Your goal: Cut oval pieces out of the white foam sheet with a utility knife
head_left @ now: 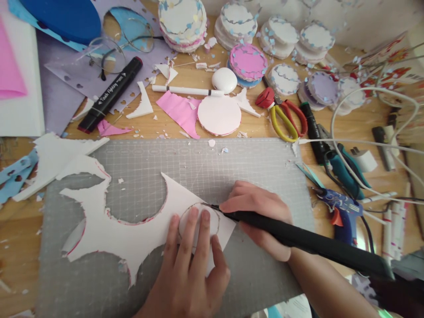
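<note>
A sheet of white foam board (pixel 155 234), with curved bites cut from its edges, lies on a grey cutting mat (pixel 265 159). On its right part a circle outline (pixel 217 227) is drawn. My left hand (pixel 195 260) presses down flat over that circle, fingers apart, covering part of it. Closed around a long black craft knife (pixel 298 236) is my right hand (pixel 261 216). The knife's thin tip touches the board at the circle's upper edge, just beyond my left fingertips.
Behind the mat lie a white foam disc (pixel 219 115), a black marker (pixel 112 92), red-and-yellow-handled scissors (pixel 286 115) and several small model cakes (pixel 182 22). At right are a blue glue gun (pixel 342 212) and a looping white cable (pixel 374 143). Foam offcuts (pixel 62 157) sit at left.
</note>
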A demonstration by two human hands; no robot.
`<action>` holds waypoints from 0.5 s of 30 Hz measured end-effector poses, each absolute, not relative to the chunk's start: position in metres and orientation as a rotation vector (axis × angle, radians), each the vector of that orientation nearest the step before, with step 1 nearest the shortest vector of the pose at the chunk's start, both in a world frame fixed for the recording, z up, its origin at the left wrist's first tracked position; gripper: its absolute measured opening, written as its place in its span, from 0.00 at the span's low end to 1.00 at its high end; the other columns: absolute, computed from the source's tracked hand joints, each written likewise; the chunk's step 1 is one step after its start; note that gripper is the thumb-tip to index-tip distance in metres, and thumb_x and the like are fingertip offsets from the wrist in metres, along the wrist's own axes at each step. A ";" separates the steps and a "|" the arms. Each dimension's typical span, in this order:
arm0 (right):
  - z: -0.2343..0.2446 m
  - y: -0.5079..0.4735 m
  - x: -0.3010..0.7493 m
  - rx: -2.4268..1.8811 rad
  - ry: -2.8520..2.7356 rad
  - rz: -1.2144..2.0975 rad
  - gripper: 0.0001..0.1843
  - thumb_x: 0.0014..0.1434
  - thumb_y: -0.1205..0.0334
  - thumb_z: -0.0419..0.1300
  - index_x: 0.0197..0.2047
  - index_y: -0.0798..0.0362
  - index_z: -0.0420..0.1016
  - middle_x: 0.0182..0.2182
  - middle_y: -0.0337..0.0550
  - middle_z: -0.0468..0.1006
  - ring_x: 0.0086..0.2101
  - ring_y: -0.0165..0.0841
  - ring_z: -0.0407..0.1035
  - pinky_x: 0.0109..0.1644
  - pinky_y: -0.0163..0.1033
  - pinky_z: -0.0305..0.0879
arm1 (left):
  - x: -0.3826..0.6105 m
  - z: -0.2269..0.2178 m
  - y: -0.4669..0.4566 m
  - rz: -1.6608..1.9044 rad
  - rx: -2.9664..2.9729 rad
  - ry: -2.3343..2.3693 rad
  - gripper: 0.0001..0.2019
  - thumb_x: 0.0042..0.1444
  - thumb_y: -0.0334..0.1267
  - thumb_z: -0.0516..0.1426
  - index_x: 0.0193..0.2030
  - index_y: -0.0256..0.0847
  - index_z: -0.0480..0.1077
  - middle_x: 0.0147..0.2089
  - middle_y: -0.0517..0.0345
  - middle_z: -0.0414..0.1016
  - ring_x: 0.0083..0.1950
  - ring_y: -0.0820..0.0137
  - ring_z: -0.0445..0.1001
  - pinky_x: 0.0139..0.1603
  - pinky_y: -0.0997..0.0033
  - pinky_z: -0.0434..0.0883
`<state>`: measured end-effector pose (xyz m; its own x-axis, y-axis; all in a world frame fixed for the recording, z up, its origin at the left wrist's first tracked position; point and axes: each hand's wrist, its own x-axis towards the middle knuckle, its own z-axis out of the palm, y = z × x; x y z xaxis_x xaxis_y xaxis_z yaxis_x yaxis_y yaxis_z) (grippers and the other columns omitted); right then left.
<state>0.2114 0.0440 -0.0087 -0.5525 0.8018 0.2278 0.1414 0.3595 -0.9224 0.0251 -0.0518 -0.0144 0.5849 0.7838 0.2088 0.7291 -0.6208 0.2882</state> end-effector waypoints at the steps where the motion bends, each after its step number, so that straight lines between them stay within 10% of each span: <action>1: -0.009 0.044 0.211 -0.817 -1.947 1.197 0.16 0.57 0.70 0.50 0.45 0.52 0.72 0.26 0.42 0.72 0.26 0.34 0.65 0.30 0.41 0.60 | 0.025 -0.014 -0.051 0.494 2.644 1.273 0.13 0.54 0.26 0.55 0.47 0.30 0.66 0.71 0.20 0.47 0.68 0.29 0.51 0.56 0.24 0.63; 7: -0.007 0.042 0.210 -0.791 -2.079 1.038 0.16 0.56 0.74 0.51 0.45 0.54 0.74 0.27 0.43 0.73 0.25 0.33 0.63 0.29 0.40 0.58 | 0.027 -0.012 -0.049 0.563 2.679 1.268 0.10 0.56 0.26 0.51 0.44 0.26 0.68 0.56 0.14 0.67 0.63 0.26 0.59 0.51 0.24 0.67; 15: -0.009 0.044 0.209 -0.765 -2.203 0.931 0.17 0.55 0.74 0.50 0.45 0.54 0.74 0.27 0.43 0.73 0.24 0.33 0.59 0.28 0.41 0.56 | 0.030 -0.011 -0.047 0.551 2.708 1.296 0.10 0.58 0.27 0.49 0.43 0.26 0.69 0.53 0.14 0.70 0.60 0.28 0.63 0.51 0.27 0.68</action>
